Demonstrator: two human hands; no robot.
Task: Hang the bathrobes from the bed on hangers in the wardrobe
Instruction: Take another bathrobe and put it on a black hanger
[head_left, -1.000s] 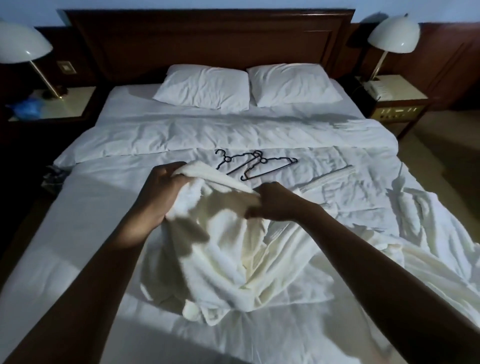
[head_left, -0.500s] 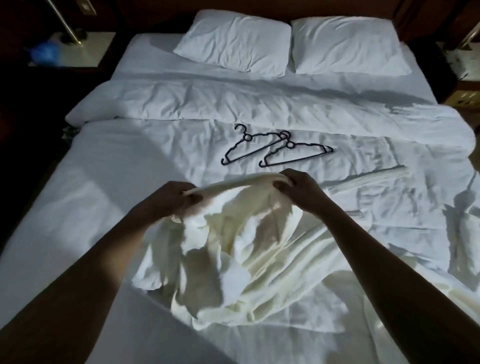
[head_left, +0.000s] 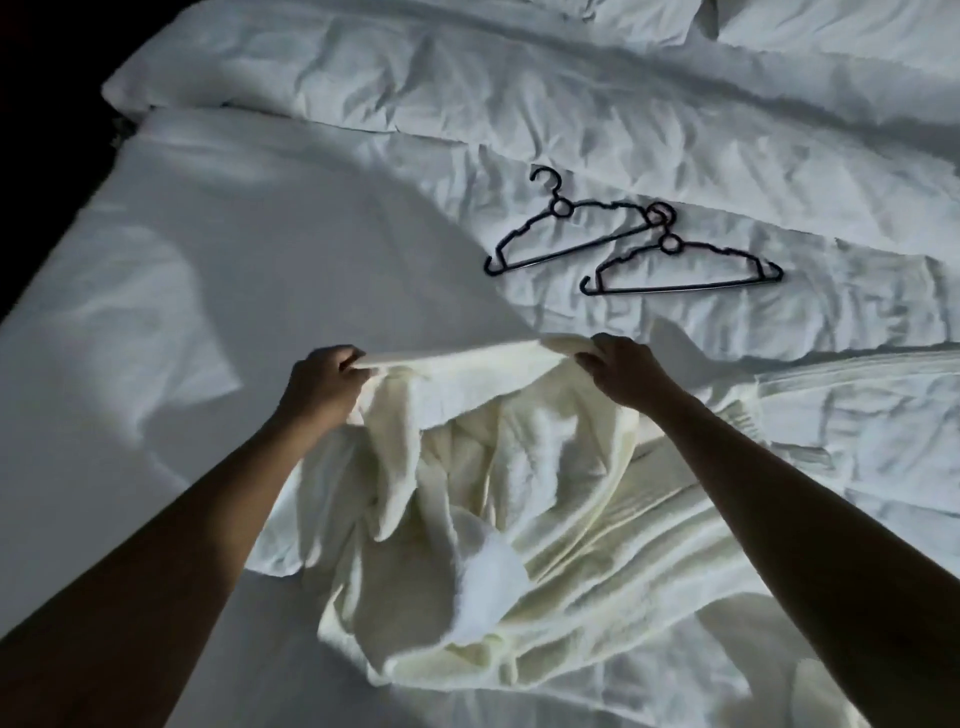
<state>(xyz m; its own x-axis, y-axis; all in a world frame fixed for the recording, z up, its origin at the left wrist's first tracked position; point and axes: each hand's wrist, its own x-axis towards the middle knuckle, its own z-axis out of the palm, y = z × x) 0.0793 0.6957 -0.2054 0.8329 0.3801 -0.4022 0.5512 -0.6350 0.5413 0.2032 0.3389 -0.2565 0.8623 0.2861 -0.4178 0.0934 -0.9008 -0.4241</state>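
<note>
Robe collar stretched, hangers waiting.
Left hand & right hand each pinch robe collar shut; keep taut, lay flat nr hangers mid-bed.

A cream robe of thick, looped terry cloth, matt and fuzzy, is pinched along its top edge by the left hand and right hand. Just beyond the right hand lie two dark hangers, thin and hard, seemingly plastic, with a faint sheen along the bars. Around both hands spreads the white sheet, smooth matt woven cloth; beyond the hangers, a softer, creased duvet.
</note>
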